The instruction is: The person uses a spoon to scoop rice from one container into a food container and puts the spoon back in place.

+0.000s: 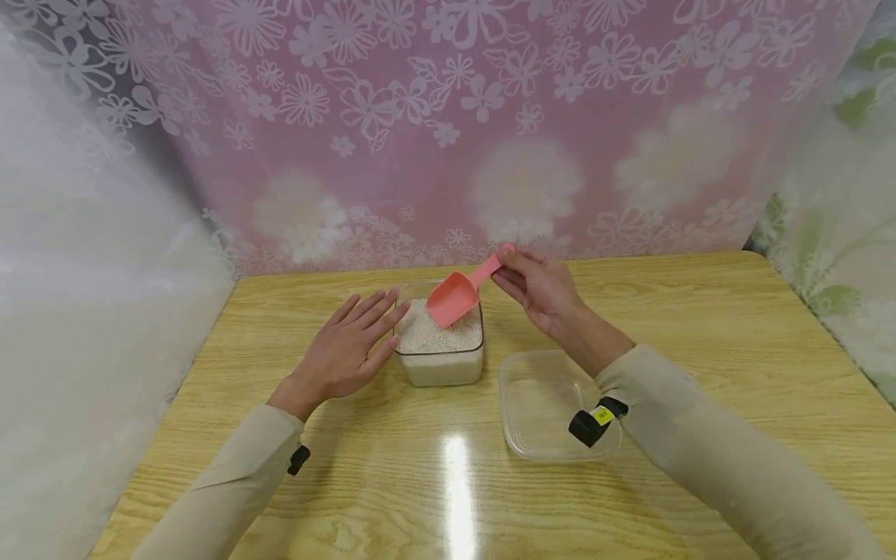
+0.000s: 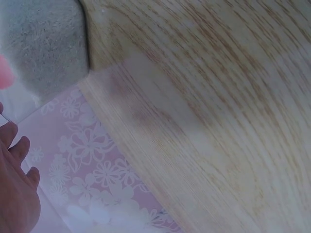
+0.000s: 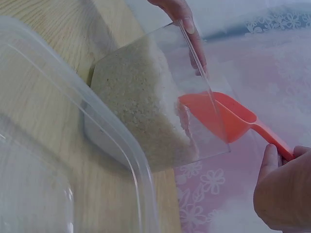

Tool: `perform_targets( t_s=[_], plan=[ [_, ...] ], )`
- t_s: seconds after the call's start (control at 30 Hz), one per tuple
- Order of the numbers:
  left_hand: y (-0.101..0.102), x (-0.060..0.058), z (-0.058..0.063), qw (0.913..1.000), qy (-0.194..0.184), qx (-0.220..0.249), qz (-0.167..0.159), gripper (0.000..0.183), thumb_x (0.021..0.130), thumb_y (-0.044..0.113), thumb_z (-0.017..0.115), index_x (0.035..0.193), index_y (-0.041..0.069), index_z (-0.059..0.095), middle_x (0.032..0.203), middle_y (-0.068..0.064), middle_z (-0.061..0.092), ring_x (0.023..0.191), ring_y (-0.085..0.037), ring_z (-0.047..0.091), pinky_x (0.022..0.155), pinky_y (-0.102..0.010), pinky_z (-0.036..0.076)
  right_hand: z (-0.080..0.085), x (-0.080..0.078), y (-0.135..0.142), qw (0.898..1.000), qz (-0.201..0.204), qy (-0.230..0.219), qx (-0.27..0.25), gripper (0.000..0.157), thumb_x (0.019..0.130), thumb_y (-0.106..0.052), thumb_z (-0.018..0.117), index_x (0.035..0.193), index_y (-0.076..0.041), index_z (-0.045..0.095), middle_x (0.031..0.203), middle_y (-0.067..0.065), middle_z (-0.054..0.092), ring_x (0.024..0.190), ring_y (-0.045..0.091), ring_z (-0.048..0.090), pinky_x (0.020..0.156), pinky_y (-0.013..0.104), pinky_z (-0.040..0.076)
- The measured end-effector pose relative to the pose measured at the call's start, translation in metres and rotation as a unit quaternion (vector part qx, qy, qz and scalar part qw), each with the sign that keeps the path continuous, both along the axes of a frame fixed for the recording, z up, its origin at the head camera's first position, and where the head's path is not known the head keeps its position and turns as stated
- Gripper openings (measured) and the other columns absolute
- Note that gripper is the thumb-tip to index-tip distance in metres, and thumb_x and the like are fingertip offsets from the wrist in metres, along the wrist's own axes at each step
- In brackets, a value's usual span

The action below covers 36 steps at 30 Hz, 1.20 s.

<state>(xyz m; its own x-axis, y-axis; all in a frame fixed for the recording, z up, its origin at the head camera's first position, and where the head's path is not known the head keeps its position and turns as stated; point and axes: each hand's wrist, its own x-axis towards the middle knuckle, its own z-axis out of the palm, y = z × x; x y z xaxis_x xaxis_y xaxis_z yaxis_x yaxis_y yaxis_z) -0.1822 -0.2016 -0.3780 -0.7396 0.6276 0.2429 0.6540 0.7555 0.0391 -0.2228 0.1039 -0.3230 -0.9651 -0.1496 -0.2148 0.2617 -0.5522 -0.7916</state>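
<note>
Scooping seemed underway, needing a deeper dip: right hand (image 1: 542, 292) pinched scoop (image 1: 453, 301), straight-fingered left hand (image 1: 343, 350) touched left box (image 1: 442, 370).

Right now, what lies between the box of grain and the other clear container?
Just a narrow strip of bare tabletop separates the box of grain from the other clear container; the head view shows this.

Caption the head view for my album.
Right hand holding pink scoop, left hand at clear container of rice-like grains.
</note>
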Motion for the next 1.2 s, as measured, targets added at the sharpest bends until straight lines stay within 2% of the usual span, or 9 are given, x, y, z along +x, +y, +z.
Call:
perform_targets(
  t_s=[0.13, 0.23, 0.5, 0.77, 0.93, 1.0, 1.1, 1.2],
  plan=[
    [0.000, -0.001, -0.001, 1.0000, 0.003, 0.002, -0.003, 0.056, 0.104, 0.046, 0.025, 0.153, 0.020, 0.026, 0.157, -0.004, 0.021, 0.143, -0.021, 0.017, 0.116, -0.043, 0.008, 0.006, 0.001, 0.000, 0.997, -0.003, 0.072, 0.040, 0.032, 0.094, -0.007, 0.060, 0.124, 0.006, 0.056, 0.102, 0.011, 0.068, 0.092, 0.018, 0.068, 0.087, 0.030, 0.051],
    [0.000, -0.001, -0.001, 1.0000, 0.003, 0.002, -0.004, 0.055, 0.103, 0.044, 0.028, 0.153, 0.019, 0.027, 0.157, -0.005, 0.022, 0.143, -0.022, 0.017, 0.116, -0.044, 0.009, 0.011, 0.002, -0.001, 0.989, -0.008, 0.119, 0.086, 0.031, 0.093, -0.008, 0.061, 0.121, 0.007, 0.058, 0.105, 0.013, 0.068, 0.092, 0.019, 0.068, 0.085, 0.031, 0.052],
    [0.000, -0.001, 0.002, 1.0000, 0.000, -0.006, -0.003, 0.055, 0.103, 0.041, 0.034, 0.153, 0.020, 0.026, 0.156, -0.005, 0.024, 0.143, -0.020, 0.017, 0.116, -0.043, 0.009, 0.028, 0.001, -0.005, 0.967, -0.018, 0.162, 0.196, 0.036, 0.090, -0.011, 0.067, 0.119, 0.009, 0.060, 0.110, 0.019, 0.067, 0.092, 0.022, 0.069, 0.083, 0.032, 0.054],
    [-0.001, -0.001, 0.000, 1.0000, 0.005, -0.005, -0.006, 0.055, 0.103, 0.043, 0.031, 0.153, 0.020, 0.025, 0.157, -0.005, 0.022, 0.143, -0.020, 0.016, 0.116, -0.045, 0.011, 0.035, 0.001, -0.012, 0.931, -0.015, 0.217, 0.294, 0.031, 0.089, -0.012, 0.069, 0.113, 0.007, 0.066, 0.107, 0.020, 0.068, 0.091, 0.021, 0.069, 0.079, 0.029, 0.055],
    [0.000, -0.002, 0.001, 0.9999, 0.008, -0.003, -0.009, 0.055, 0.104, 0.045, 0.026, 0.153, 0.020, 0.026, 0.157, -0.005, 0.022, 0.143, -0.021, 0.017, 0.116, -0.044, 0.011, 0.033, 0.004, -0.017, 0.897, -0.018, 0.250, 0.363, 0.029, 0.090, -0.014, 0.068, 0.112, 0.004, 0.067, 0.104, 0.015, 0.069, 0.091, 0.021, 0.069, 0.079, 0.032, 0.056],
    [0.000, -0.002, 0.001, 0.9999, 0.008, -0.005, -0.010, 0.056, 0.104, 0.046, 0.024, 0.153, 0.020, 0.026, 0.157, -0.004, 0.022, 0.143, -0.021, 0.018, 0.116, -0.043, 0.011, 0.032, 0.006, -0.018, 0.889, -0.017, 0.252, 0.383, 0.028, 0.090, -0.015, 0.068, 0.112, 0.002, 0.068, 0.103, 0.014, 0.070, 0.091, 0.021, 0.069, 0.079, 0.033, 0.056],
    [0.000, -0.002, 0.001, 0.9999, 0.006, -0.009, -0.009, 0.056, 0.103, 0.045, 0.025, 0.153, 0.020, 0.026, 0.157, -0.004, 0.021, 0.143, -0.021, 0.017, 0.116, -0.042, 0.009, 0.029, 0.006, -0.019, 0.885, -0.012, 0.248, 0.394, 0.027, 0.091, -0.015, 0.068, 0.112, 0.001, 0.068, 0.103, 0.014, 0.069, 0.091, 0.021, 0.069, 0.078, 0.032, 0.056],
    [-0.001, -0.002, 0.001, 0.9999, 0.003, -0.012, -0.006, 0.056, 0.103, 0.045, 0.026, 0.153, 0.020, 0.025, 0.157, -0.004, 0.021, 0.143, -0.020, 0.016, 0.116, -0.042, 0.009, 0.026, 0.005, -0.020, 0.891, -0.008, 0.242, 0.384, 0.027, 0.091, -0.014, 0.068, 0.112, 0.002, 0.068, 0.103, 0.015, 0.069, 0.090, 0.021, 0.069, 0.076, 0.030, 0.056]
  ],
)
